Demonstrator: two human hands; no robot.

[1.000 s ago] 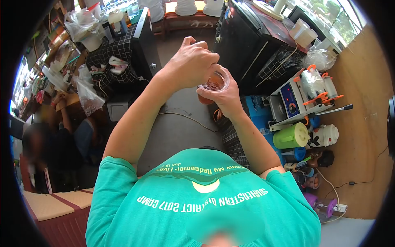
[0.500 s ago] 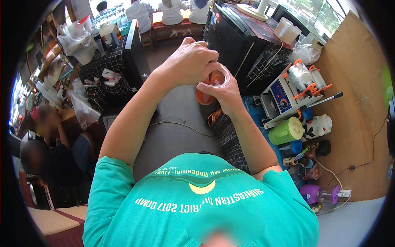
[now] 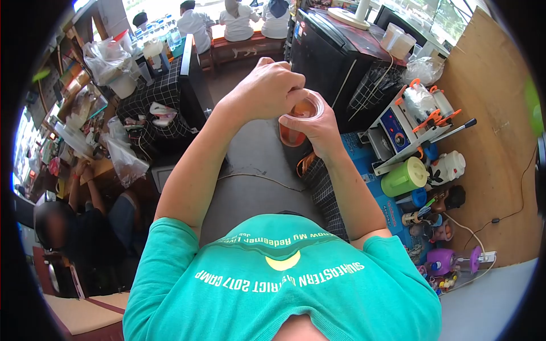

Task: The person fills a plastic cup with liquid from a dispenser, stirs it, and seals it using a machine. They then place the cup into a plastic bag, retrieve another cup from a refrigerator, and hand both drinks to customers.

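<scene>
A clear plastic cup (image 3: 293, 135) with an orange-red drink is tilted in front of me, its round rim facing up toward the camera. My right hand (image 3: 318, 126) is wrapped round the cup near its rim. Fingers curled, my left hand (image 3: 273, 88) is at the cup's far left edge, over the opening. Whatever its fingertips pinch is too small and hidden to name.
To the right are a cup sealing machine (image 3: 392, 131), a green pitcher (image 3: 405, 177) and a white jug (image 3: 447, 169). A black fridge (image 3: 321, 51) stands ahead. A seated person (image 3: 85, 238) is at the left; several people sit at the far bench (image 3: 244, 48).
Both hands and the cup have shifted slightly right and down in view. The seated person at the left has moved their arms.
</scene>
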